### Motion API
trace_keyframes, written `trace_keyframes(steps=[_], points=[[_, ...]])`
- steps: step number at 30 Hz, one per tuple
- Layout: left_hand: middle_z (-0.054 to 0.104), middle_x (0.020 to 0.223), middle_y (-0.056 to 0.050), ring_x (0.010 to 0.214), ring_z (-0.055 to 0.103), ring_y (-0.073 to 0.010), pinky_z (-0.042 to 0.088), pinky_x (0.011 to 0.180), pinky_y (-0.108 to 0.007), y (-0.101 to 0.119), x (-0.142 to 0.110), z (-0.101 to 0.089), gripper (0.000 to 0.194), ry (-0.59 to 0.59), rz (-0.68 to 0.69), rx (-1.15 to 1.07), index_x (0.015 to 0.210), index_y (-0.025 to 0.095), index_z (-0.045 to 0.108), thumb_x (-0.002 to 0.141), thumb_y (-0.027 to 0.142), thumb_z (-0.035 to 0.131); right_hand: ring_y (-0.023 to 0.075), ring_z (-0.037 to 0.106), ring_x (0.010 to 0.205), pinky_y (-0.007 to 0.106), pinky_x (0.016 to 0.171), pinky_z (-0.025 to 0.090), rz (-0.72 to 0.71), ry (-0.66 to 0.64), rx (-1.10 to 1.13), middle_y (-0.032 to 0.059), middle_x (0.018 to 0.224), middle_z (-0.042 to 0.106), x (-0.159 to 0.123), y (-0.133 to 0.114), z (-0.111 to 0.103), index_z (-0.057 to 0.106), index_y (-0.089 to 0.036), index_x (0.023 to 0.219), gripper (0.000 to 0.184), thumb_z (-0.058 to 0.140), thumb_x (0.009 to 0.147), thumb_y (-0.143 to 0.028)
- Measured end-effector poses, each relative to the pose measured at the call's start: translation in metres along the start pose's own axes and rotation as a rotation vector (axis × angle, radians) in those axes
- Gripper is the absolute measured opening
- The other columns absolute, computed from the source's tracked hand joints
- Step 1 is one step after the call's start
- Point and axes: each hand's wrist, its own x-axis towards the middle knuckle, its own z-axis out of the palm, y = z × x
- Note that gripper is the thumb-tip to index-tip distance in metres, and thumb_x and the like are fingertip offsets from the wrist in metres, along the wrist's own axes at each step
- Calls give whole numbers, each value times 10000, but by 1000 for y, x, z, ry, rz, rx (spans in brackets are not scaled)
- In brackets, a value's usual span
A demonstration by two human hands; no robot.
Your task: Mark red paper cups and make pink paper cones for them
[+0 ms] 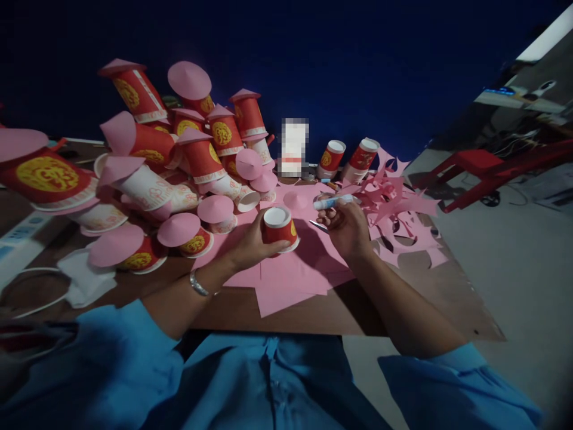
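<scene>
My left hand [257, 242] is closed around a red paper cup [281, 234] with a yellow print, held upside down with its white base up. Between the fingers of my right hand [347, 224] is a white and pale blue glue stick [329, 202], apart from the cup and to its right. A metal blade tip, like that of scissors [319, 226], shows just below my right hand; the rest is hidden. Behind the cup, a pink paper cone [295, 200] rests on the stacked pink paper sheets [290, 276].
Several red cups with pink cone tops [201, 158] are heaped at the left. Two cups [362, 156] stand at the back right, near pink paper offcuts [398, 206]. A white cable and pouch [87, 275] lie front left. A red stool [474, 164] stands beyond the table [308, 313].
</scene>
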Motion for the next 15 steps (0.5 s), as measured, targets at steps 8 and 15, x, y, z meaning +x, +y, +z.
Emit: trace_keyframes(steps=[8, 15], points=[[774, 1151, -136, 994, 770, -245, 652, 851, -365, 5, -2, -5, 408, -139, -105, -504, 1191, 191, 635, 835, 296, 806, 123, 627, 648, 289, 659, 594, -7, 20, -12, -7, 899, 757, -4, -1, 3, 688, -259, 945, 364, 878, 716, -468], [777, 1154, -143, 997, 776, -288, 655, 877, -460, 2, -1, -5, 508, -118, -72, -495, 1218, 195, 618, 813, 402, 843, 117, 594, 590, 296, 676, 595, 0, -25, 48, -73, 642, 610, -7, 2, 3, 702, -265, 942, 385, 915, 722, -498]])
